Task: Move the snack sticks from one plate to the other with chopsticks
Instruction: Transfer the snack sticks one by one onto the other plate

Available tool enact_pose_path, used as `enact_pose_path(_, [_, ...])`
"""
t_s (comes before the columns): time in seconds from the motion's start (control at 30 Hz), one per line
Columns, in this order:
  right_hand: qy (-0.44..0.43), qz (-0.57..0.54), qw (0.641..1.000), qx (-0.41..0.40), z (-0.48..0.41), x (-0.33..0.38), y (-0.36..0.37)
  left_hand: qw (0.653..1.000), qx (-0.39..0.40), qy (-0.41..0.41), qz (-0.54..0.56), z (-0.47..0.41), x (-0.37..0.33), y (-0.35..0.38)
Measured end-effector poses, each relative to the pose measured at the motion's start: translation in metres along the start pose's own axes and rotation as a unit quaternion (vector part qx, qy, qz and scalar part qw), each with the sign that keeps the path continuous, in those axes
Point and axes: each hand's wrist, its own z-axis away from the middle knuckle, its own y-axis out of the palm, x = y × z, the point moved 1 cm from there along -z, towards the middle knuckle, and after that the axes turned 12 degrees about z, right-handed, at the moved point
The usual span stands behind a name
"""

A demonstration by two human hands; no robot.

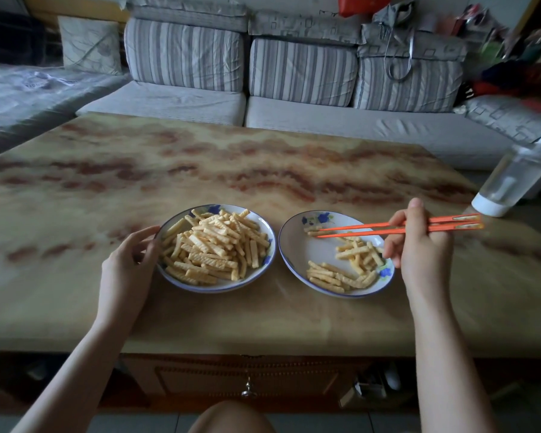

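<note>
Right grip (pixel 419 242) clamps orange chopsticks (pixel 372 229) — tips together over pale, ridged snack sticks (pixel 350 264).

Left hand (pixel 128 254) loosely curled, right hand (pixel 419 245) gripping.

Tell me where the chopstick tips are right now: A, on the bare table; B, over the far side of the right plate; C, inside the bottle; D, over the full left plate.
B: the orange chopsticks in the right hand reach across the right plate, tips at a couple of snack sticks near its far rim.
</note>
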Motion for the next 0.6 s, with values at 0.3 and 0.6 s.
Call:
enact_pose_path(0.3, [-0.003,-0.022,0.999,-0.026,0.007,0.005,0.002,1.000,0.002,-0.003,0.007,-0.001,0.004,-0.001])
enact_pose_path(0.6, [0.022,-0.151,0.988,0.012,0.035,0.029,0.033,1.000,0.001,-0.002,0.008,0.000,0.004,-0.001])
